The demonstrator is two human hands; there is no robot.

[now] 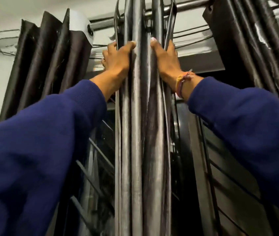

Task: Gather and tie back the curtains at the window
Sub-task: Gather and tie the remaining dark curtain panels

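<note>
Squeezing the middle curtain (140, 116) into a thin bunch, the two hands press in on it from both sides, high up near the rod (191, 4). The left hand (116, 58) has its fingers (128, 46) curled round the left folds and grips them. The right hand (166, 60) holds the right folds the same way, with a bright thread band (183, 80) on its wrist. So this curtain looks gathered already, hanging in tight, shiny folds in the middle of the window (101, 159).

Two more dark curtains hang at the sides, one on the left (46, 65) and one on the right (254, 48). They are bunched too, but I see nothing tied round them.

I see no tie or string anywhere on the middle bunch. I think the gathering is nearly done, and the tying is not yet done.
</note>
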